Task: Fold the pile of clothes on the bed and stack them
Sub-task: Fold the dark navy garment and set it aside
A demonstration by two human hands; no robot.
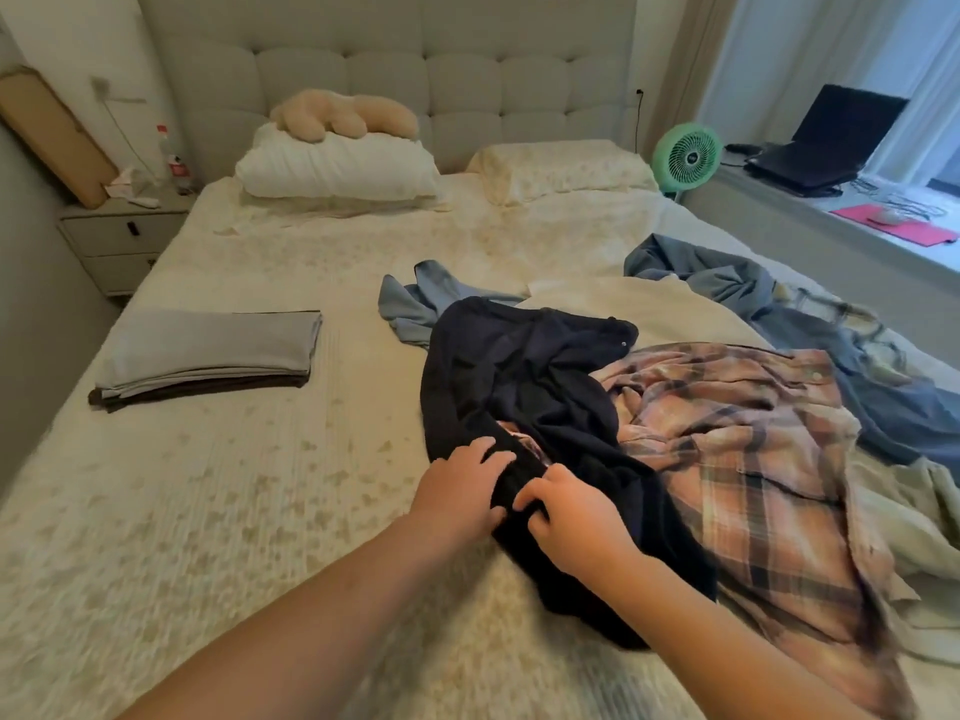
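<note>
My left hand and right hand, fingers curled, grip the dark garment beside the plaid shirt.

A dark navy garment lies crumpled on the bed, its near edge bunched up. It overlaps a pink and brown plaid shirt that sprawls unfolded just to its right. A light blue garment pokes out from behind the navy one, rumpled. Further right, a blue-grey piece lies in loose folds near the bed's edge. Well apart on the left, a folded stack rests flat, grey on top, dark beneath.
</note>
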